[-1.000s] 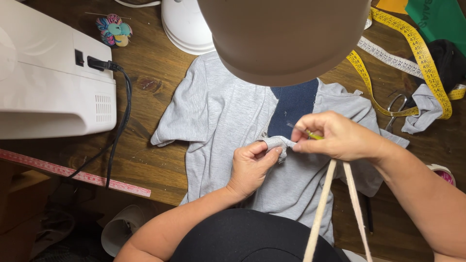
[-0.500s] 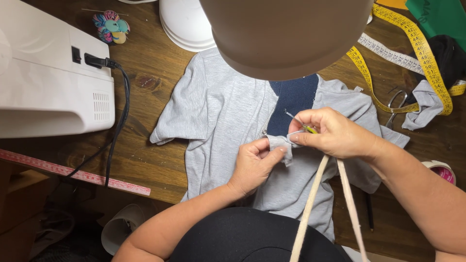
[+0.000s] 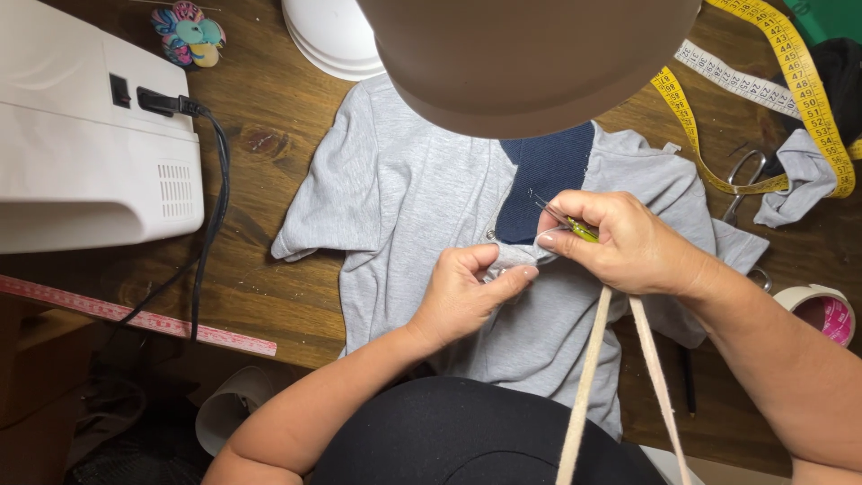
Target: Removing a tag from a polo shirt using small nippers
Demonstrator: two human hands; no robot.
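A white sewing machine, yellow tape measure, scissors and pincushion lie nearby.

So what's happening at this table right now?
A person works on a grey garment spread on a wooden table. The left hand pinches a fold of its fabric, while the right hand holds a small yellow-green-handled tool against it, by the navy collar. A white sewing machine sits alongside.

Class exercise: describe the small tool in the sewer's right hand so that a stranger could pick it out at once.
Start at the grey shirt on the wooden table and find its navy neckline panel. Just below it, the right hand pinches a slim tool, the only thing with a yellow-green handle and thin metal tip.
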